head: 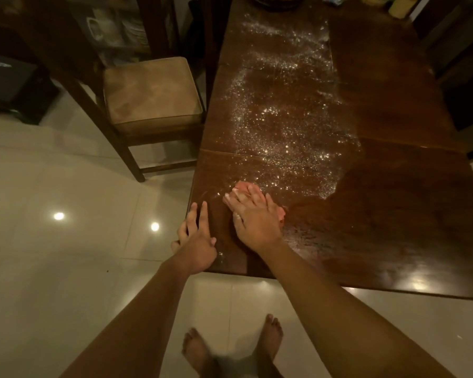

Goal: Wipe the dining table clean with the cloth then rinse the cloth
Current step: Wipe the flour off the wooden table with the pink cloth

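Bare feet (271, 334) stand at the bottom centre of the frame on a floor (52, 268) of pale glossy tiles, which mirror two round lights at middle left. From there both forearms reach up to the near left corner of the dark wooden dining table (393, 214), which fills the right half of the frame. The right hand (253, 222) lies flat on a pink cloth (241, 184), fingers spread straight and dusted white, pressing it to the wood. The left hand (197, 246) rests at the table's left edge, its fingers extended and grasping nothing. White powder (281, 124) is scattered up the tabletop from just above the cloth toward the far end. A wooden chair (150, 94) with a tan cushion stands at upper left, beside the table.
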